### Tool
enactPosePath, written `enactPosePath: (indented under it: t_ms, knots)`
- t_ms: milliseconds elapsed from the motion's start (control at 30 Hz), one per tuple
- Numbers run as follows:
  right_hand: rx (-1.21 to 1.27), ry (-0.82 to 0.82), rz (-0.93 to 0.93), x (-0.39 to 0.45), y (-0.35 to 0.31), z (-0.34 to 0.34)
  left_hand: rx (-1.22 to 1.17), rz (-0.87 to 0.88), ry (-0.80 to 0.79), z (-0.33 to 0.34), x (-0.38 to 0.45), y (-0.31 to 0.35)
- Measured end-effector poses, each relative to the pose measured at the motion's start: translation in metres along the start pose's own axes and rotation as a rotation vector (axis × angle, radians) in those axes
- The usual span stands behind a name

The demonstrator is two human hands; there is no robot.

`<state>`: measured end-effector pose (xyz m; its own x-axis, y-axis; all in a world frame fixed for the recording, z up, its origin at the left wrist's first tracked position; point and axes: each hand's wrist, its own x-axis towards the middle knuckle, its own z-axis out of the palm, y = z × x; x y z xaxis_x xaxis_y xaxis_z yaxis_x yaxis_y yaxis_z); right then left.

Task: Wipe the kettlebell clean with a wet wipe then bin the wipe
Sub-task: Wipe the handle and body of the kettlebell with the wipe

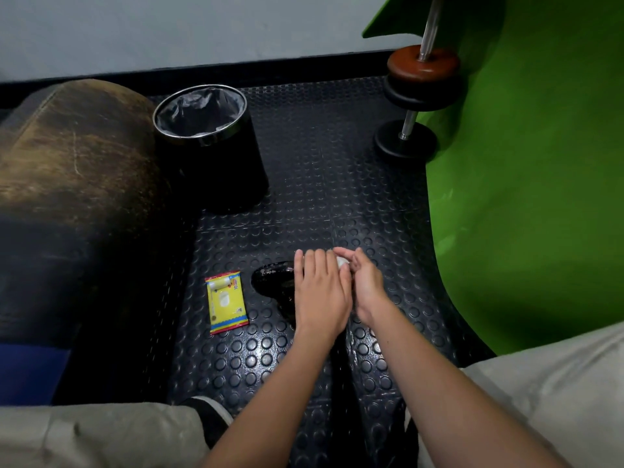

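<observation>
Lying on the studded floor mat under both hands: kettlebell (273, 282); left hand (320, 292) flat, fingers straight, on it; right hand (363, 285) pinching wet wipe (341, 262); bin (209, 143) ahead, leftward, well apart.

Kettlebell (271, 282): glossy black. Wet wipe (341, 262): white. Wipe packet (227, 301): yellow, with a white label and red and blue bands at its edges. Bin (216, 153): black, silver rim, translucent grey liner. Floor mat (320, 184): black with a raised round-stud pattern. Wall panel (540, 180): bright green. Dumbbell (417, 103): black plates, one reddish-brown, chrome bar.
</observation>
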<state>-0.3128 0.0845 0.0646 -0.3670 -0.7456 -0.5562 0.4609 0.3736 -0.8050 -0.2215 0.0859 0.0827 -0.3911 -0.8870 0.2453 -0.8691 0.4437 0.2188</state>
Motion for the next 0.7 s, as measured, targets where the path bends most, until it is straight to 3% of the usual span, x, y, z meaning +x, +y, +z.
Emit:
enactPosePath:
  t_ms: [167, 233, 300, 367, 467, 567, 700]
  knots:
    - [-0.014, -0.019, -0.025, -0.008, -0.009, 0.005, -0.203, 0.138, 0.114, -0.016, 0.006, -0.023]
    - [-0.079, 0.031, -0.115, -0.011, -0.012, 0.014, -0.304, 0.03, 0.224, -0.025, 0.009, -0.04]
    - [-0.254, 0.153, -0.262, -0.011, -0.009, 0.02, -0.328, -0.207, 0.262, -0.026, 0.012, -0.063]
    - [-0.541, 0.257, -0.475, -0.013, -0.005, 0.022, -0.336, -0.434, 0.164, -0.022, 0.015, -0.085]
    - [-0.875, 0.23, -0.743, -0.018, -0.001, 0.029, -0.606, -0.599, 0.019, -0.016, 0.015, -0.096]
    - [-1.183, 0.189, -0.842, -0.024, 0.01, 0.049, -0.746, -0.707, -0.012, -0.018, 0.017, -0.096]
    - [-1.257, 0.186, -0.972, -0.023, 0.019, 0.048, -0.78, -0.699, -0.042, -0.019, 0.018, -0.101]
